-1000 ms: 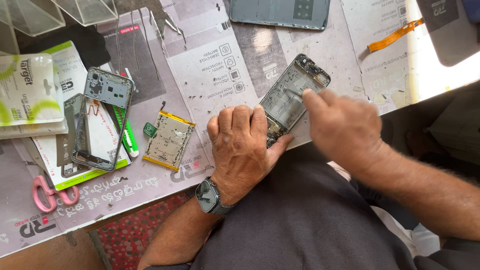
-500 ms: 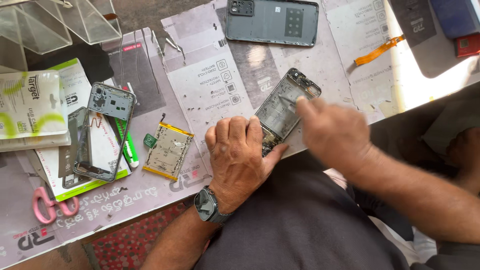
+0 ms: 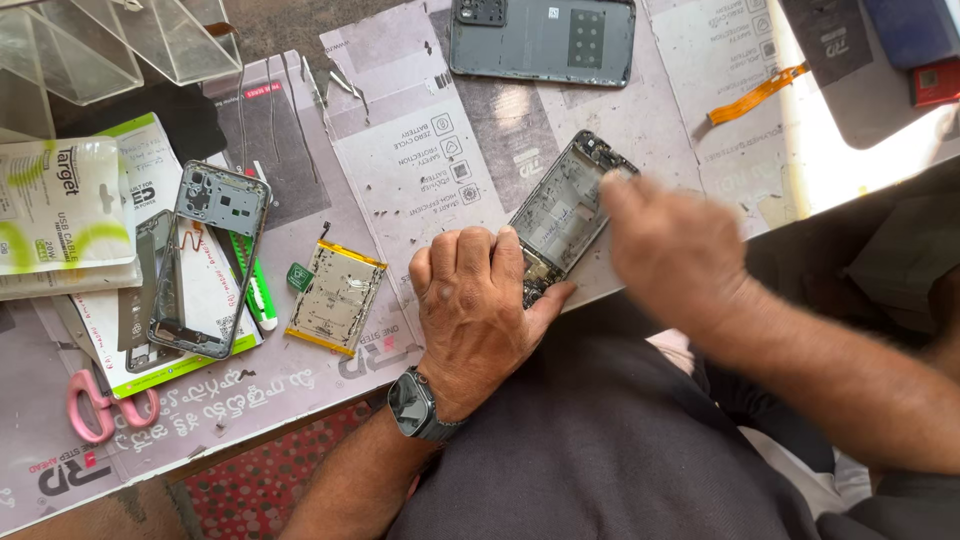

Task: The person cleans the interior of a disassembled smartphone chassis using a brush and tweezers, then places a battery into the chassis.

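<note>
1. Pressing down flat, the left hand (image 3: 480, 300) lay on the near end of the opened phone frame (image 3: 565, 215), fingers close together and thumb along its edge. It pinned the frame to the work table (image 3: 420, 150) near the table's front edge.
2. The right hand (image 3: 675, 250) was over the far end of the frame. It was blurry, so I could not tell how its fingers were set.
3. The frame looked thin, light and stiff. It would likely bend or crack if twisted, so holding it by its long side edges seemed safest.
4. It was grey and shiny inside, with small dark parts at both ends.
5. Farther off lay a grey back cover (image 3: 545, 40).
</note>
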